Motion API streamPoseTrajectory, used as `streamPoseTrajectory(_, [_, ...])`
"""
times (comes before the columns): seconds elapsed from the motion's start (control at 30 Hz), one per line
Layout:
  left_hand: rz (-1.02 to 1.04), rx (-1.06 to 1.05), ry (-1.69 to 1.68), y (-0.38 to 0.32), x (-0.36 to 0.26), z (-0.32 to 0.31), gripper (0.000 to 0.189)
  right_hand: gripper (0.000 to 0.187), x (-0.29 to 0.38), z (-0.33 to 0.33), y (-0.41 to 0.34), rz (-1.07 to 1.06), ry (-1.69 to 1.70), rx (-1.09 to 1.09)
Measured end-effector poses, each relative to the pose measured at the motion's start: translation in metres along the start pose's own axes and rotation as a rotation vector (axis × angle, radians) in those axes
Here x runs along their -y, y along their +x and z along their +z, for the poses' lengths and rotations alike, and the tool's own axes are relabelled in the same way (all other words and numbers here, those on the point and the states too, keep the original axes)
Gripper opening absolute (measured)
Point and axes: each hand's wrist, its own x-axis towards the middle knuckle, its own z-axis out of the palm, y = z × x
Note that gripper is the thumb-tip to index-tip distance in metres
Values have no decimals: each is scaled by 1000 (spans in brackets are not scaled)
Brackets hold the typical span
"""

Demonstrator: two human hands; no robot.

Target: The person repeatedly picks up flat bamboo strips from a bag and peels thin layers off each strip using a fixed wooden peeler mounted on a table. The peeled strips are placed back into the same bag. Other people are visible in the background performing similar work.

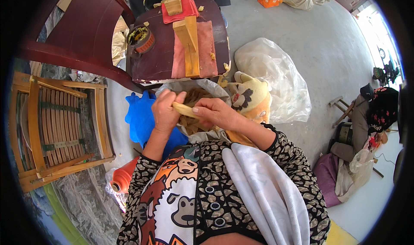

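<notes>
My left hand (165, 110) is closed around one end of a pale yellow bundle of thin, flat material (187, 110). At the other end, my right hand (217, 113) grips it with the thumb on top. I cannot tell what the material is. Directly beneath both hands is an open whitish sack (213, 86) holding loose tan pieces (189, 124). Beyond the sack, a wooden device with a slanted arm (191, 50) stands on a pink cloth (207, 47) on a dark red chair seat (158, 63).
A mug (144, 42) with yellowish-green bits stands on the seat, near a wooden block (173, 6) on a red cloth (191, 8). Blue plush (140, 117) lies left, a plush toy (249, 94) and clear plastic bag (275, 80) right. Another person (357, 125) sits far right.
</notes>
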Motion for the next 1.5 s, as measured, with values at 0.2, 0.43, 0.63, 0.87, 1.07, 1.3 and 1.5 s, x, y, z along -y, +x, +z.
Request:
streamPoseTrajectory(0.2, [-207,-110,-636,24,3,3,43,47,14,-54,-22,-228,-46,-281])
streamPoseTrajectory(0.43, [-509,-199,-1045,5,-9,55,62,71,-15,-109,-25,-348,347,-487])
streamPoseTrajectory(0.63, [-86,-279,-835,21,2,20,75,74,-41,-106,-24,-527,274,-514])
streamPoseTrajectory(0.87, [38,-179,-797,29,-22,0,73,76,-39,-133,-54,-592,157,-559])
streamPoseTrajectory(1.07, [17,-162,-851,20,-7,-14,67,75,-27,-101,-42,-579,198,-593])
streamPoseTrajectory(1.3, [18,-116,-893,15,-4,-17,62,74,-16,-80,-30,-564,274,-549])
streamPoseTrajectory(1.5, [8,-116,-860,41,-46,-26,65,74,22,-106,-47,-615,221,-520])
